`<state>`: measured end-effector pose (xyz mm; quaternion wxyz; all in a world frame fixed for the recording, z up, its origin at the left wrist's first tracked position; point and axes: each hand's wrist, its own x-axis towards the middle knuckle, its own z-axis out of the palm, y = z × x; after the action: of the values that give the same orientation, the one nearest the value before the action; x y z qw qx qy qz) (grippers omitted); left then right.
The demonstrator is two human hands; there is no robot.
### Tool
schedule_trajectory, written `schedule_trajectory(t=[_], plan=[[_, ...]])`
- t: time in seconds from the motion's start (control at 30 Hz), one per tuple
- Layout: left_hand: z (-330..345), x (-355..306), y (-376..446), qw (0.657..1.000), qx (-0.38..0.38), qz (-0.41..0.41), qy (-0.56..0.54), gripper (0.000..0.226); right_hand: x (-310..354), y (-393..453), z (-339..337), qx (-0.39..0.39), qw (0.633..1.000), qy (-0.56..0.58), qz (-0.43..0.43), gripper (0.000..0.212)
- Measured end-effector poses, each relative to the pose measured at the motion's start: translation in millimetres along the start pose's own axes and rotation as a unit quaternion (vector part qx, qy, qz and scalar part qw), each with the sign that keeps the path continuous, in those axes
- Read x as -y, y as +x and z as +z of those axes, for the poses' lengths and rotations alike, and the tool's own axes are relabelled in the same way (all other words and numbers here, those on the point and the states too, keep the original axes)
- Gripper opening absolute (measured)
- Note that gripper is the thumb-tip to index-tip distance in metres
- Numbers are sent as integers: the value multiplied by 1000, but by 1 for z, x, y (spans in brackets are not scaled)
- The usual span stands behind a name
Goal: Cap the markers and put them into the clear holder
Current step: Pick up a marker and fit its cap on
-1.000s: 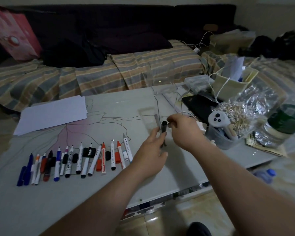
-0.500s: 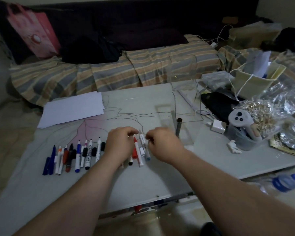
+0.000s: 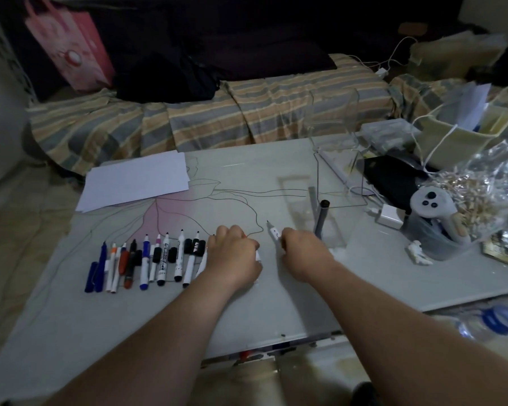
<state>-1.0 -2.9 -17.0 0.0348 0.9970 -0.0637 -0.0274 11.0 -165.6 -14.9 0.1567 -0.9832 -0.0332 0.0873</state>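
Head view: my left hand [image 3: 235,257] lay knuckles-up at right end of marker row [image 3: 147,262] on table [image 3: 129,332], fingers curled over white marker [image 3: 257,255]; only small part showed, grip closed on it. My right hand [image 3: 304,253] pinched uncapped white marker [image 3: 274,231], tip pointing away and up-left, barrel end hidden in fist. Clear holder [image 3: 324,221] stood just beside right hand, farther side; one grey capped marker [image 3: 321,219] leaned inside. Loose black caps [image 3: 194,247] lay among row. White paper [image 3: 135,184] lay far left.
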Motion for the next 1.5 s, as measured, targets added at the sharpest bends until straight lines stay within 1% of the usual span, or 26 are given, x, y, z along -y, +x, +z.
schedule_trajectory(t=[0.03,0.1,0.17,0.23,0.3,0.37,0.4,0.47,0.53,0.6,0.67,0.77,0.87,0.93,1.07,1.2,1.37,1.5], plan=[[2,-2,1,1000,-6,-2,1,39,-3,-2,-2,4,1000,15,10,18],[5,-6,3,1000,-16,0,-8,43,-7,-5,-8,18,998,48,28,29],[2,-11,4,998,-45,4,-49,45,-8,-8,-16,33,996,77,33,32],[-7,-13,3,985,-72,-10,-159,39,-6,-11,-25,27,993,112,21,28],[-21,-12,-2,955,-65,-37,-287,36,-2,-14,-36,-4,990,144,1,24],[-34,-6,-8,936,-62,-36,-345,31,2,-16,-46,-48,986,156,-31,22],[-39,-2,-11,933,-66,-26,-352,28,3,-17,-52,-70,985,151,-48,27],[-47,7,-15,932,-85,-13,-352,16,2,-21,-63,-108,982,130,-81,33],[-52,18,-17,927,-110,-14,-358,7,-1,-24,-70,-142,979,99,-111,26],[-57,26,-20,920,-130,-20,-369,10,-2,-27,-75,-162,977,51,-130,23],[-62,32,-24,914,-144,-28,-378,15,0,-31,-79,-178,975,0,-134,24],[-69,35,-30,912,-157,-32,-378,17,5,-35,-82,-189,969,-39,-153,26],[-74,35,-33,913,-161,-30,-374,15,11,-37,-81,-179,968,-40,-170,31],[-75,34,-34,916,-158,-22,-368,15,14,-38,-81,-177,967,-41,-179,30],[-78,30,-36,918,-154,9,-364,14,25,-40,-79,-192,960,-51,-198,23],[-80,28,-36,927,-185,45,-322,14,31,-38,-73,-222,951,-69,-203,17],[-83,26,-31,931,-203,58,-297,13,34,-39,-64,-229,952,-24,-202,18],[-84,20,-30,935,-192,66,-292,13,28,-39,-63,-215,955,-23,-203,23]])
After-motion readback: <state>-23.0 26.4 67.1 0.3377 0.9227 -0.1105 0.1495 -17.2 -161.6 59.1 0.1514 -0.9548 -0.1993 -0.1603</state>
